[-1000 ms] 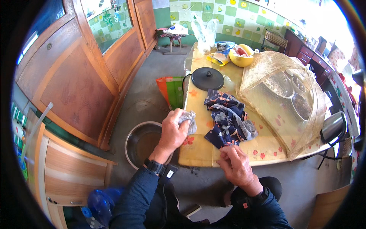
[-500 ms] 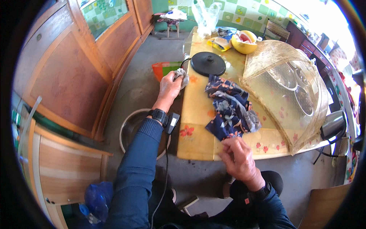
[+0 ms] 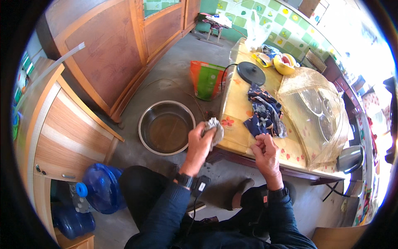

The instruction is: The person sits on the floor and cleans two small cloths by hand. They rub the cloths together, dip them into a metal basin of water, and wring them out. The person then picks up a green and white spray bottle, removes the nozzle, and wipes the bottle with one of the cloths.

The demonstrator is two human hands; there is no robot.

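While the left hand (image 3: 201,144) is clutching a grey cloth (image 3: 217,135) beside the desk (image 3: 237,137), probably bunched for firmness, the right hand (image 3: 266,154) is curling its fingers by the floral cloth (image 3: 264,108) lying there, any pinch remaining unclear.

The left hand's (image 3: 199,146) rag (image 3: 217,133) is pale grey, perhaps mottled. Beyond the right hand (image 3: 268,157), navy cloth (image 3: 264,111) bears orange florals; the yellow tabletop (image 3: 236,135) beneath has red flowers. Past the rag, a bag (image 3: 205,81) is orange and green.
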